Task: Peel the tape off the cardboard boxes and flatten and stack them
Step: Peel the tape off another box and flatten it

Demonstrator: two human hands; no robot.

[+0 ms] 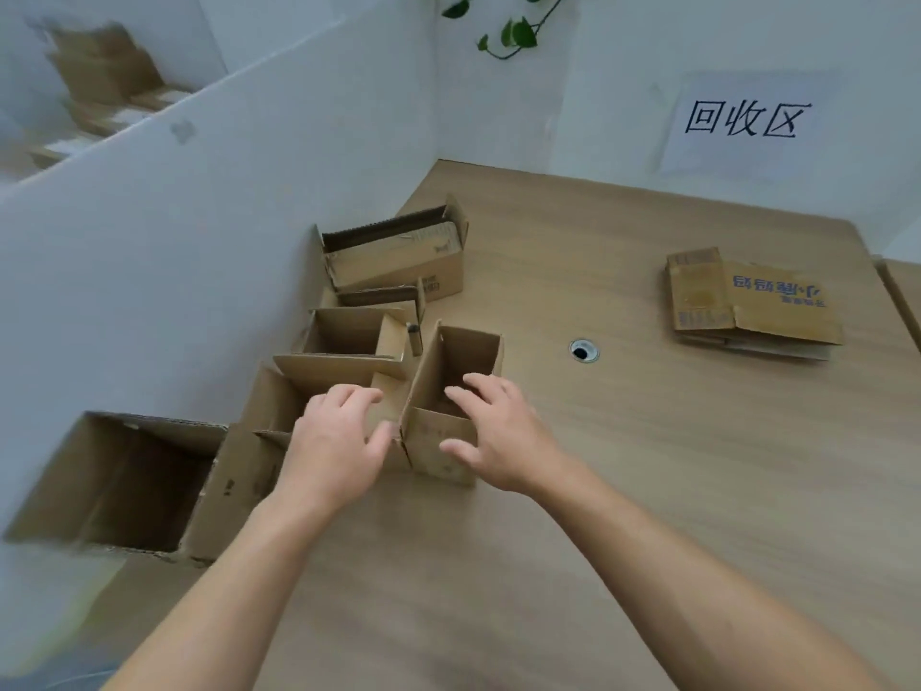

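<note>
A small open cardboard box (463, 356) stands on the wooden table (673, 491), just ahead of me. My right hand (503, 436) holds its near wall, fingers over the rim inside and thumb on the outer face. My left hand (334, 441) grips the flap on the box's left side, its thumb at the near corner. Flattened boxes (747, 306) lie stacked at the far right of the table.
Open boxes line the white partition (199, 216) on the left: a large one (124, 486) nearest, two middle ones (279, 401) (349, 336), and a far one (398, 261). A cable hole (584, 350) sits mid-table. A paper sign (747, 119) hangs on the back wall.
</note>
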